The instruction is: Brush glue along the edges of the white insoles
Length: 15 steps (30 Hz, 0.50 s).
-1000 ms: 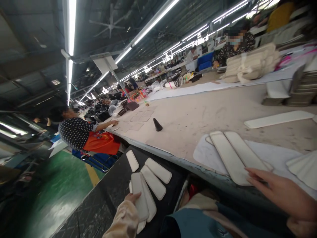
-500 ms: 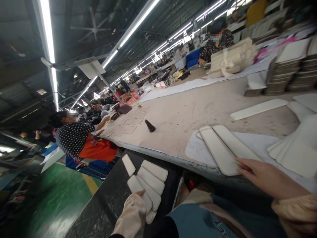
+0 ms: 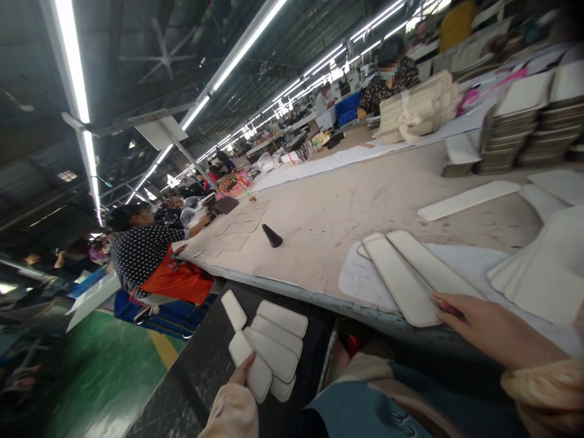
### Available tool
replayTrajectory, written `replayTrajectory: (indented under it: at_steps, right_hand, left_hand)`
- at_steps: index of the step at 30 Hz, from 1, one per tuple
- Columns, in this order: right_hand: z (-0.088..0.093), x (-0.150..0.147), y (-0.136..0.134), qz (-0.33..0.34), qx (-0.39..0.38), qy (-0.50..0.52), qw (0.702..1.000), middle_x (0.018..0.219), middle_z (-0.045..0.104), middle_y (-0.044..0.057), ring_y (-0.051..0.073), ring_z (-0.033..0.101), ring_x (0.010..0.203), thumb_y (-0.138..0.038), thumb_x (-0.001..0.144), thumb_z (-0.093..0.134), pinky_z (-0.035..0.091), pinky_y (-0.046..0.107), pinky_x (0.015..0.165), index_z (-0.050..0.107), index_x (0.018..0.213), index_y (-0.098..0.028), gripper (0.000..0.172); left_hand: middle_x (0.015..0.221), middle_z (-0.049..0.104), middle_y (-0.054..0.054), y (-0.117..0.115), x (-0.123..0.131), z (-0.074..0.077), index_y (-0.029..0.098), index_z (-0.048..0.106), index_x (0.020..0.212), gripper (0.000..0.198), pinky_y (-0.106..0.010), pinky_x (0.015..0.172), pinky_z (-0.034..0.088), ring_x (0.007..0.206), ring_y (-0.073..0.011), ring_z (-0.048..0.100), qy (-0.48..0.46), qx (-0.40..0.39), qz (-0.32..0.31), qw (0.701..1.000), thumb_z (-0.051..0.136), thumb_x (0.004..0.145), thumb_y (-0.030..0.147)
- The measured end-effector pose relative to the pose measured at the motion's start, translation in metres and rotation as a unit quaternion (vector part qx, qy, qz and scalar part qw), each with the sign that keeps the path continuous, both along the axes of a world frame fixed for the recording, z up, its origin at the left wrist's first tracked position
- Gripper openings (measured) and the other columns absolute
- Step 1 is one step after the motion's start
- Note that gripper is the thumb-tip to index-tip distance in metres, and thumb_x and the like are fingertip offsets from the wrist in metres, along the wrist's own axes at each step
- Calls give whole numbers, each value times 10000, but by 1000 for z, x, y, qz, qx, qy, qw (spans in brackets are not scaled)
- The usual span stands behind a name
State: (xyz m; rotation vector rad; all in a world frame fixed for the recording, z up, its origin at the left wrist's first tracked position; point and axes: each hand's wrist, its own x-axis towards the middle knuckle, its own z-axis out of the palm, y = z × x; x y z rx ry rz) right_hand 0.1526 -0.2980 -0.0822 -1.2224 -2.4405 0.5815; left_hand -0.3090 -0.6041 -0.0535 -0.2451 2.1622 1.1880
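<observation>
My left hand grips the edge of a white rounded panel, one finger lying across its top and the others hidden. Beside it, several similar white panels overlap in a fan on a black surface, and a smaller one lies just above. My right hand is closed in a pinch at the near corner of a long white panel, which juts slightly over the table edge. Something thin and dark shows at those fingertips, too small to name. A second long panel lies alongside.
A black cone-shaped object stands on the table. Fanned white pieces lie at right, with tall stacks behind. One co-worker sits at the left end; another is across the table by a tied beige bundle.
My left hand has drawn the top panel down and left, off the others in the fan. My right hand stays at the long panel's corner. The view has shifted slightly.
</observation>
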Motion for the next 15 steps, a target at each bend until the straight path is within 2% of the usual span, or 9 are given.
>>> replayTrajectory:
  at_steps: [4, 6, 8, 11, 15]
  right_hand:
    - [11, -4, -1, -2, 35, 2, 999, 1092, 697, 124, 261, 661, 979, -345, 878, 451, 494, 360, 857, 659, 1099, -187, 342]
    - [22, -11, -6, -2, 73, 33, 997, 1075, 698, 129, 264, 664, 966, -350, 890, 437, 496, 376, 872, 650, 1108, -176, 351]
    - [35, -23, -15, 10, 77, 88, 993, 1068, 699, 115, 248, 670, 945, -375, 897, 446, 515, 363, 853, 635, 1128, -189, 353]
    - [52, -56, -39, 75, -18, 151, 985, 1016, 711, 71, 215, 679, 895, -386, 889, 483, 548, 328, 795, 645, 1101, -239, 304]
    - [59, -127, -74, 190, -169, 160, 954, 1090, 689, 79, 215, 649, 983, -304, 871, 496, 515, 357, 899, 621, 1177, -222, 340]
  left_hand:
    - [670, 706, -32, 15, -16, 16, 198, 614, 826, 133, -336, 693, 565, 844, -273, 710, -38, 78, 38, 995, 525, 832, 297]
    - [698, 709, -28, 27, -20, 13, 182, 615, 910, 149, -343, 718, 568, 852, -276, 708, -51, 93, 56, 993, 576, 810, 286]
    - [734, 713, -51, 38, -18, 2, 144, 612, 994, 250, -360, 733, 575, 849, -293, 708, -63, 92, 78, 991, 631, 778, 269]
    - [835, 722, -91, 47, -11, -18, 112, 592, 1097, 384, -381, 751, 582, 865, -308, 704, -83, 88, 111, 986, 677, 744, 238]
    - [963, 712, -121, 47, -9, -28, 121, 570, 1143, 432, -364, 792, 570, 898, -285, 697, -125, 101, 135, 978, 690, 742, 229]
